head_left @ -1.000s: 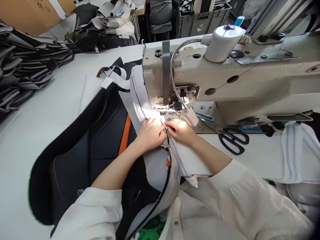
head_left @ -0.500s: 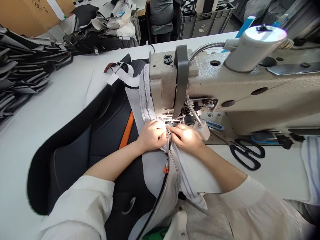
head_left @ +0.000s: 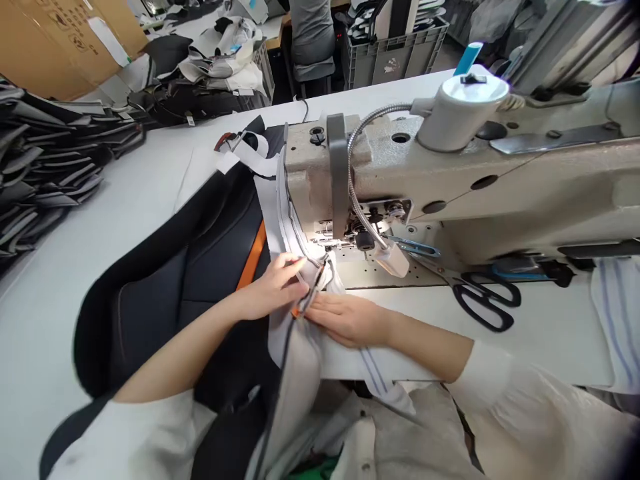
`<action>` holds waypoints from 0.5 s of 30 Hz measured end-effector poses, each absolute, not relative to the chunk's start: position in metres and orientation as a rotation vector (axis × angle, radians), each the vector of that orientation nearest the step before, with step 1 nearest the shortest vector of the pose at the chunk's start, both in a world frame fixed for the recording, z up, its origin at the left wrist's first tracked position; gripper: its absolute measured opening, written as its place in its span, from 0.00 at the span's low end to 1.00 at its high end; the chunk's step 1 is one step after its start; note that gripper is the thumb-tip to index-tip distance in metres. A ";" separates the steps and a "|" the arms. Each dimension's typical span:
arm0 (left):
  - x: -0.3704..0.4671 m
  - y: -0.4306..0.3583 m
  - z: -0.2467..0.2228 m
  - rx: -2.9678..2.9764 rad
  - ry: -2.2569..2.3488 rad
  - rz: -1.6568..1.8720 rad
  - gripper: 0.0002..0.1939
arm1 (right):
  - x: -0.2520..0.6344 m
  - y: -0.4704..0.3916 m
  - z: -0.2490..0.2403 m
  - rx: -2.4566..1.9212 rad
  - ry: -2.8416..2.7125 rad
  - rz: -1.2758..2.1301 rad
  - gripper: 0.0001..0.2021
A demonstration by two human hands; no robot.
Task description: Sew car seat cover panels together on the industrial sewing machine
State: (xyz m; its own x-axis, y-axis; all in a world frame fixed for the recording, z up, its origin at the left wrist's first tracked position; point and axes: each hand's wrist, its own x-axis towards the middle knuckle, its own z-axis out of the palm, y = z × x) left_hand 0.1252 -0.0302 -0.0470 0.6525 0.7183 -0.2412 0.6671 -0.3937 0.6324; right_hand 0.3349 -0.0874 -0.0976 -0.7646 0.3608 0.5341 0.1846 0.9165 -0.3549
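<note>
A black seat cover [head_left: 153,287] with an orange stripe lies to the left of the sewing machine [head_left: 320,180]. Its light grey edging [head_left: 277,220] runs up past the machine head. My left hand [head_left: 273,287] is on this edging, thumb and fingers closed on the seam just in front of the needle area. Facing it from the right, my right hand [head_left: 350,320] has its fingers pressed together at the same seam edge; its fingertips are partly hidden by the cloth. A small orange tab [head_left: 295,311] shows between the hands. White cloth [head_left: 336,280] lies by the presser foot.
Black-handled scissors [head_left: 487,300] and blue-handled snips [head_left: 413,247] lie on the machine bed's right. A lamp [head_left: 393,259] on a bendable metal hose lights the needle area. Stacked dark pieces [head_left: 50,160] are at left. Behind stands a grey crate [head_left: 395,60]; a person [head_left: 313,40] sits beyond.
Both hands have moved back from the needle towards me, drawing the seam edge out from the presser foot. The seat cover has turned slightly. The camera view has shifted, moving the machine left.
</note>
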 end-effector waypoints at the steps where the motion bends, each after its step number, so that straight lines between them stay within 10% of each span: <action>1: 0.118 -0.033 -0.039 2.072 1.066 -0.051 0.34 | 0.325 -0.086 -0.096 -0.411 -2.475 0.387 0.17; 6: 0.109 -0.034 -0.012 2.033 1.139 -0.422 0.40 | 0.299 -0.077 -0.093 -0.425 -2.562 0.343 0.16; 15: 0.180 -0.054 0.001 2.694 1.270 -0.480 0.17 | 0.299 -0.076 -0.111 -0.840 -2.507 0.407 0.09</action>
State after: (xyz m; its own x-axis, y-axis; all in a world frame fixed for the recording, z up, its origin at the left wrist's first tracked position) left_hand 0.1802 -0.0536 0.0013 0.5965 0.7291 -0.3356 0.7688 -0.6391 -0.0220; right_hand 0.2994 -0.0757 -0.1109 -0.7066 0.6256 0.3308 0.4889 0.7695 -0.4109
